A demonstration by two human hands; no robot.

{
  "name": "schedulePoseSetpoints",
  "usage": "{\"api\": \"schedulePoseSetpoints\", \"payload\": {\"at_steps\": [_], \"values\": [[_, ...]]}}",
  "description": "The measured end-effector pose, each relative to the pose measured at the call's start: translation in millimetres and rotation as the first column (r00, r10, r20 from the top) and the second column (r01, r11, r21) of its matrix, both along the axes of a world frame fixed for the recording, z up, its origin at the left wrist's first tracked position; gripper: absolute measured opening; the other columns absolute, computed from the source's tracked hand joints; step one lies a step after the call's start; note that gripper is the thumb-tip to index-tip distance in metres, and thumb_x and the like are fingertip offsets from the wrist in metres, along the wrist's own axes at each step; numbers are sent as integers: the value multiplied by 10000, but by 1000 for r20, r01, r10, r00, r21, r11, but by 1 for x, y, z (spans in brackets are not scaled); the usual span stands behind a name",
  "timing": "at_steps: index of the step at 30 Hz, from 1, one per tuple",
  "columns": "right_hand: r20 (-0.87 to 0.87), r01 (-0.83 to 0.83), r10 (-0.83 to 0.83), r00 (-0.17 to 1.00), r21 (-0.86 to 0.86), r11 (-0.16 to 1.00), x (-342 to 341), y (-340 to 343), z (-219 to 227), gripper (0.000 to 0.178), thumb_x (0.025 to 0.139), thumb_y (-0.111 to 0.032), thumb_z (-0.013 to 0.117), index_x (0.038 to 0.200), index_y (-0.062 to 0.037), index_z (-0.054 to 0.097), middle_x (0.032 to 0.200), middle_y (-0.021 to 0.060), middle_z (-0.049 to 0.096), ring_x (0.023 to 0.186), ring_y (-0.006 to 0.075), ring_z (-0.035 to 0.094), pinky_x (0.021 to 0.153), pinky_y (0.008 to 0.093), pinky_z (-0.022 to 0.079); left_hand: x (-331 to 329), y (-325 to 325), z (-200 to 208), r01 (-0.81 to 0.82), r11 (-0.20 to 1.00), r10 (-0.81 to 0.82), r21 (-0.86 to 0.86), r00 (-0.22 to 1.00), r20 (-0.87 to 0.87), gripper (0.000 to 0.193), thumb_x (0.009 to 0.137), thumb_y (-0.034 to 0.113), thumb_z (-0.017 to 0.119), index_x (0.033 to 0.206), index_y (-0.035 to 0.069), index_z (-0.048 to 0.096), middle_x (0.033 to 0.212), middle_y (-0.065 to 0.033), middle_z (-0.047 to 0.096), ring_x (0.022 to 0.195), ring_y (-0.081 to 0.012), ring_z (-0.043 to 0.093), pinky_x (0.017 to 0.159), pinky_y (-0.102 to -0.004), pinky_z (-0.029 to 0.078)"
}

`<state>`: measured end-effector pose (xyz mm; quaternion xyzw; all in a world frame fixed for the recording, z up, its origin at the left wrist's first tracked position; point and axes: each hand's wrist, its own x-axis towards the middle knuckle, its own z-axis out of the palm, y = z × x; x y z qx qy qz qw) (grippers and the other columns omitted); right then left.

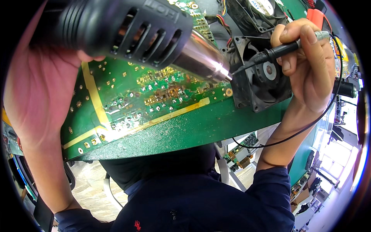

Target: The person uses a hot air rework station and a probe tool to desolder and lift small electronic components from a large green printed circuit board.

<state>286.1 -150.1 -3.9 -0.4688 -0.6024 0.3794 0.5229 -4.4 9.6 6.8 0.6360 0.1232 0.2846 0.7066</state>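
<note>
Pinching the probe (279,51), probably light and stiff, right grip (309,65) closed; left grip (42,85) mostly hidden, can't say. Heat gun (96,27) looks hefty, grab casing (160,29), not nozzle (205,54).

pale flooring (87,178) shows below the green table (216,125).

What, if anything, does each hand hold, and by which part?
The right hand pinches the black probe toward its rear end. The left hand holds the heat gun somewhere behind its vents; the grip is mostly hidden.
</note>
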Motion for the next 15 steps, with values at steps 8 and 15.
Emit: {"api": "schedulePoseSetpoints", "payload": {"at_steps": [8,15], "values": [[-4,23,-23,1000,-21,1000,-4,1,1,299,932,-206,346,891,46,501,525,2,406,596,94,400,557,191,311,1,-3,-2,-48,995,51,-92,998,30,421,944,279,331,1206,-49,364,1227,-247,398,1085,-241,478,935,-355,406],[8,45,-45,999,-30,999,-3,0,1,296,931,-206,347,896,46,498,523,5,409,604,94,405,559,189,311,0,-2,-4,-26,998,28,-61,999,36,412,948,273,319,1213,-40,358,1223,-249,403,1073,-242,491,926,-356,417]]}}
